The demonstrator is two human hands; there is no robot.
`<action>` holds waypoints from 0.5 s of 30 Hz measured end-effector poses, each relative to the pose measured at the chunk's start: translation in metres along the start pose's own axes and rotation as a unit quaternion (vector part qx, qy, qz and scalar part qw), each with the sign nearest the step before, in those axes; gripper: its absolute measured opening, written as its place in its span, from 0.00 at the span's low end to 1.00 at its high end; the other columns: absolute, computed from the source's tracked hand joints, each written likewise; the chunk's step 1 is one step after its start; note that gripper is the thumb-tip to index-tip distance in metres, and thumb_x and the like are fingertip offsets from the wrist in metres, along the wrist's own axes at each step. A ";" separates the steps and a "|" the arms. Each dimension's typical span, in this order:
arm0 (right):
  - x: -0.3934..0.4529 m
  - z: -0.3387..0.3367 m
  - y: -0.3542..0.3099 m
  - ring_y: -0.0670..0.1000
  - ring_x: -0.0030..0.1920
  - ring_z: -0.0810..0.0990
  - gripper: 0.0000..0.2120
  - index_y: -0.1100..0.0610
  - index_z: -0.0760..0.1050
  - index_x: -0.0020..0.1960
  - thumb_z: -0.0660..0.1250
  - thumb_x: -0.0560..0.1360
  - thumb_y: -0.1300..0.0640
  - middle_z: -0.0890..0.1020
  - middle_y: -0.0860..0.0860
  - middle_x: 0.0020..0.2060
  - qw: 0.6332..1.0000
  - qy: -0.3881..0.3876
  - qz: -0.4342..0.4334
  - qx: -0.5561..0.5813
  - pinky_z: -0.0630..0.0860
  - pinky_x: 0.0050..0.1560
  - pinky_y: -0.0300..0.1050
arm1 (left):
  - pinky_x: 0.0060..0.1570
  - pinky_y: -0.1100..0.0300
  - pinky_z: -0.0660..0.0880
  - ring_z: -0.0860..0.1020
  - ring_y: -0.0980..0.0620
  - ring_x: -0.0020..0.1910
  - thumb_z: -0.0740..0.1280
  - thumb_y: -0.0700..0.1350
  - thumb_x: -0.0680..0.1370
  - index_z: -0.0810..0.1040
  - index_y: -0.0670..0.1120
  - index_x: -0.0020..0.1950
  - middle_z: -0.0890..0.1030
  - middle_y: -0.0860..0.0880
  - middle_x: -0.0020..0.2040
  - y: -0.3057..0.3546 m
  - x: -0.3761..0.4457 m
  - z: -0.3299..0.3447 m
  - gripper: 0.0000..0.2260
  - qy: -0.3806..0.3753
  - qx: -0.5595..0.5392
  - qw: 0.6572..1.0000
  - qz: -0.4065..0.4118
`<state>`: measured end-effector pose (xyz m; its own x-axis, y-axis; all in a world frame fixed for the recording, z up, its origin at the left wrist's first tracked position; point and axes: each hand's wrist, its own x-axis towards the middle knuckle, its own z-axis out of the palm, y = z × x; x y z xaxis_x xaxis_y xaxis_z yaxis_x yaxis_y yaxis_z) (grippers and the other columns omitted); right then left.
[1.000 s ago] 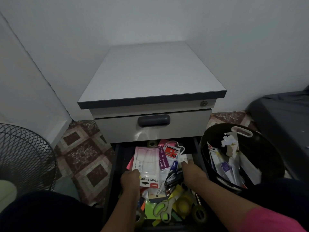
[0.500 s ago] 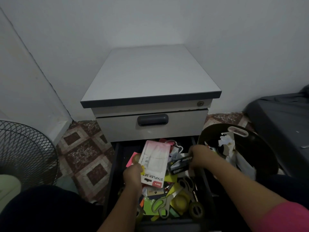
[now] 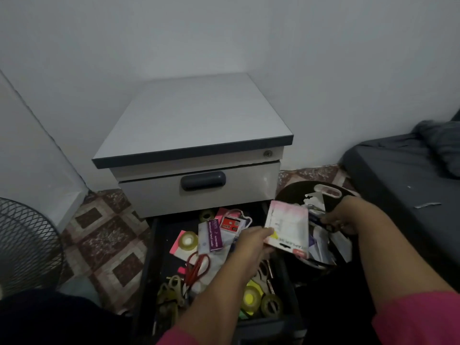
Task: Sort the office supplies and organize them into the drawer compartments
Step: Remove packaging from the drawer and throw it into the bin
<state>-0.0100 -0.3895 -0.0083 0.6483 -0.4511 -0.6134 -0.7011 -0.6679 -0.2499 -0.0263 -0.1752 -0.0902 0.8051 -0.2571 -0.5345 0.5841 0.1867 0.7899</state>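
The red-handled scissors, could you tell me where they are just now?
The red-handled scissors lie in the open drawer, left of centre, just below the clear tape roll.

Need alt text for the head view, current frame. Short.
Over an open drawer of jumbled office supplies, the left hand holds a stapler pack out toward a black bin on the right. The right hand is in the bin, gripping a dark item not clear enough to name. Red scissors and tape rolls lie in the drawer.
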 end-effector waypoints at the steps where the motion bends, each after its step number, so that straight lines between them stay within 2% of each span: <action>1: 0.001 0.002 -0.001 0.60 0.60 0.77 0.29 0.67 0.70 0.66 0.73 0.72 0.52 0.77 0.61 0.60 1.000 -0.005 -0.002 0.004 0.73 0.63 0.52 | 0.47 0.56 0.76 0.80 0.49 0.43 0.65 0.39 0.78 0.74 0.40 0.50 0.80 0.45 0.44 0.002 0.001 0.007 0.03 -0.016 0.010 1.000 -0.006; 3: 0.004 0.004 -0.005 0.61 0.62 0.74 0.35 0.67 0.64 0.71 0.73 0.72 0.50 0.73 0.61 0.66 1.000 -0.006 -0.018 0.011 0.73 0.62 0.52 | 0.47 0.62 0.74 0.76 0.53 0.45 0.66 0.42 0.79 0.70 0.43 0.59 0.77 0.46 0.48 0.005 0.005 0.010 0.11 -0.019 0.021 1.000 -0.006; 5: 0.005 0.009 -0.010 0.60 0.55 0.78 0.34 0.66 0.63 0.72 0.72 0.73 0.53 0.75 0.61 0.62 0.998 0.000 -0.047 0.029 0.76 0.55 0.52 | 0.49 0.62 0.75 0.77 0.51 0.50 0.66 0.41 0.79 0.67 0.42 0.68 0.77 0.44 0.55 0.004 0.013 -0.001 0.19 -0.001 0.034 0.999 0.007; 7: 0.007 0.017 -0.016 0.58 0.49 0.79 0.29 0.66 0.65 0.70 0.71 0.74 0.56 0.77 0.61 0.58 0.996 -0.014 -0.061 0.061 0.78 0.50 0.52 | 0.48 0.62 0.76 0.79 0.50 0.50 0.64 0.38 0.80 0.70 0.40 0.65 0.78 0.43 0.54 0.003 0.014 -0.022 0.14 0.037 0.060 0.997 0.020; 9: 0.008 0.027 -0.027 0.58 0.54 0.78 0.25 0.66 0.67 0.68 0.70 0.75 0.57 0.77 0.60 0.59 0.993 -0.048 -0.063 0.086 0.78 0.52 0.51 | 0.42 0.62 0.75 0.78 0.50 0.42 0.61 0.34 0.79 0.74 0.38 0.57 0.78 0.43 0.45 0.000 0.013 -0.051 0.07 0.080 0.064 0.994 0.031; 10: 0.008 0.033 -0.033 0.57 0.53 0.78 0.23 0.67 0.69 0.66 0.69 0.76 0.58 0.77 0.60 0.56 0.990 -0.065 -0.071 0.100 0.78 0.48 0.49 | 0.38 0.63 0.73 0.76 0.51 0.37 0.60 0.32 0.79 0.74 0.39 0.51 0.76 0.43 0.40 -0.003 0.012 -0.066 0.06 0.093 0.075 0.992 0.038; 12: 0.002 0.048 -0.050 0.55 0.48 0.78 0.18 0.67 0.72 0.63 0.68 0.76 0.59 0.78 0.59 0.51 0.982 -0.093 -0.091 0.139 0.76 0.42 0.45 | 0.30 0.65 0.69 0.73 0.54 0.29 0.57 0.28 0.78 0.73 0.42 0.39 0.71 0.45 0.34 -0.012 0.012 -0.099 0.13 0.136 0.186 0.969 0.091; 13: -0.002 0.057 -0.058 0.54 0.47 0.77 0.17 0.67 0.72 0.62 0.67 0.77 0.59 0.78 0.60 0.51 0.977 -0.107 -0.101 0.154 0.76 0.42 0.44 | 0.30 0.66 0.68 0.74 0.55 0.30 0.57 0.26 0.77 0.73 0.42 0.38 0.73 0.46 0.34 -0.017 0.014 -0.113 0.14 0.163 0.253 0.947 0.113; 15: -0.007 0.079 -0.071 0.55 0.50 0.77 0.17 0.68 0.72 0.64 0.65 0.78 0.60 0.78 0.61 0.58 0.966 -0.138 -0.115 0.184 0.77 0.48 0.45 | 0.39 0.68 0.70 0.79 0.52 0.44 0.59 0.26 0.76 0.77 0.37 0.48 0.78 0.46 0.44 -0.029 0.019 -0.134 0.10 0.213 0.343 0.905 0.132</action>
<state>0.0119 -0.2919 -0.0453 0.7314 -0.1066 -0.6736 -0.6387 -0.4534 -0.6217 -0.0141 -0.0587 -0.1639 0.9596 0.1268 -0.2513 0.2810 -0.4827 0.8295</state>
